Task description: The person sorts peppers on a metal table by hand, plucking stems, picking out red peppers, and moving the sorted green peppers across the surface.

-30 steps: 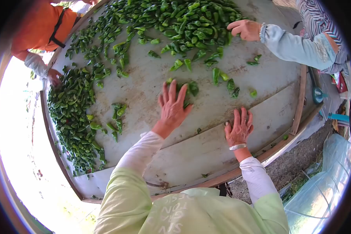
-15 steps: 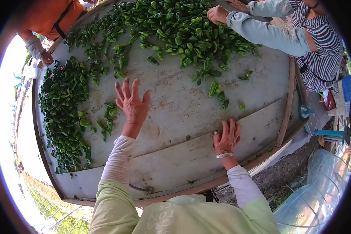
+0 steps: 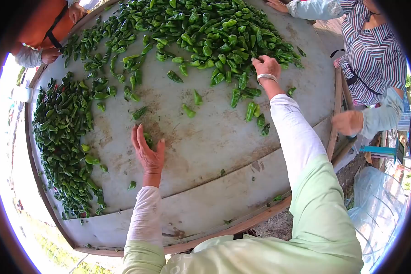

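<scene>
My left hand [image 3: 148, 155] is low over the grey tabletop with fingers spread and thumb apart. A green pepper [image 3: 147, 139] lies between its thumb and fingers, not visibly gripped, and another pepper [image 3: 139, 113] is just beyond the fingertips. My right hand [image 3: 267, 69], with a bracelet at the wrist, reaches to the near edge of the large green pepper heap [image 3: 214, 32]. Its fingers are bent and close together against the peppers. What they hold, if anything, is hidden. Several loose peppers [image 3: 251, 111] lie nearer me, below that hand.
A second pepper pile [image 3: 61, 146] covers the table's left side. The grey table [image 3: 205, 150] has a wooden rim [image 3: 269, 210]. An orange-clad person [image 3: 41, 23] stands at upper left, and another in stripes [image 3: 372, 50] at right, one hand [image 3: 348, 122] blurred beside the rim.
My right hand has moved from the near tabletop up to the heap. My left hand has come slightly nearer me. The striped person's hand has left the heap for the right edge.
</scene>
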The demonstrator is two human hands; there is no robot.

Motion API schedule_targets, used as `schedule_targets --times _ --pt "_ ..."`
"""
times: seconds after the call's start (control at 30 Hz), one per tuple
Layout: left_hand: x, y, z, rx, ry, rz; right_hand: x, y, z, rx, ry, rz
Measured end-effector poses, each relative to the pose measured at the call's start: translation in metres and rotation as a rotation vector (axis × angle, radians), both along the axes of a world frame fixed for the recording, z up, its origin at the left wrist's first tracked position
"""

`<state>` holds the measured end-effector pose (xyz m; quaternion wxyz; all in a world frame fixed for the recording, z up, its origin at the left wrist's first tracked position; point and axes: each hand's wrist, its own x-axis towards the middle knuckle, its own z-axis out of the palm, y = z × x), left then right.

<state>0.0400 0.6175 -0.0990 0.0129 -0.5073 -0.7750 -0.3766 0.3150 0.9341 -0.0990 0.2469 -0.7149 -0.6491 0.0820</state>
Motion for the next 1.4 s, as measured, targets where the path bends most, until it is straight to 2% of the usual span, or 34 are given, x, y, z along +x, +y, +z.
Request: schedule_targets --times 0.03,0.1,0.17,0.2,0.23,0.3,0.33,0.37,0.43,0.63,0.7,0.8,0.97,1.1,1.13,1.17,1.23,1.27,1.3,1.4 --pt "-0.001 0.001 0.000 -0.044 -0.007 -0.018 -0.010 0.005 0.004 -0.124 -0.170 -0.100" --pt "-0.001 0.000 0.001 -0.068 -0.021 -0.016 -0.013 0.008 0.001 -0.160 -0.173 -0.083" --pt "-0.003 0.000 0.002 -0.083 -0.036 -0.018 -0.004 0.019 -0.012 -0.169 0.026 0.035" --pt "-0.002 0.001 0.002 -0.065 -0.037 -0.018 0.002 0.017 -0.008 -0.122 0.289 0.137" --pt "-0.001 0.001 0.001 -0.047 -0.042 -0.020 0.003 0.010 0.003 -0.120 0.280 0.132" --pt "0.000 0.002 0.000 -0.040 -0.035 -0.021 0.008 -0.004 0.018 -0.294 1.205 0.002" --pt "-0.001 0.002 0.000 -0.034 -0.016 -0.014 0.013 -0.008 0.022 -0.370 1.428 0.023" --pt "-0.001 0.002 -0.001 -0.034 -0.018 -0.021 0.017 -0.015 0.026 -0.365 1.427 0.017" --pt "-0.001 0.001 -0.001 -0.041 -0.002 -0.013 0.025 -0.032 0.029 -0.417 1.630 0.159" --pt "0.000 0.001 0.000 -0.059 0.032 -0.011 0.042 -0.086 0.044 -0.484 1.721 0.103" --pt "0.000 0.001 -0.002 -0.059 0.033 -0.013 0.059 -0.117 0.042 -0.511 1.773 0.189" --pt "-0.001 0.001 -0.004 -0.040 0.045 -0.014 0.113 -0.186 0.047 -0.528 1.733 0.192" --pt "-0.005 0.002 -0.009 -0.004 0.075 -0.036 0.244 -0.331 0.047 -0.439 1.523 -0.204" --pt "-0.005 0.003 -0.012 -0.004 0.076 -0.056 0.331 -0.424 0.014 -0.404 1.095 -0.672" --pt "-0.009 0.001 -0.008 -0.002 0.061 -0.055 0.343 -0.433 0.015 -0.501 0.607 -0.720" --pt "-0.006 0.002 -0.004 0.067 -0.084 -0.066 0.403 -0.452 -0.038 -0.323 0.358 -0.411" --pt "0.004 0.003 0.001 0.189 -0.563 -0.116 0.390 -0.431 -0.039 -0.300 0.394 -0.383" --pt "0.012 -0.003 0.012 0.162 -0.606 -0.121 0.363 -0.412 -0.033 -0.267 0.422 -0.348" --pt "0.022 -0.015 0.027 0.127 -0.511 -0.110 0.322 -0.396 -0.017 -0.221 0.444 -0.322" --pt "0.033 -0.068 0.044 -0.010 -0.145 -0.026 0.205 -0.354 0.007 -0.168 0.315 0.071"
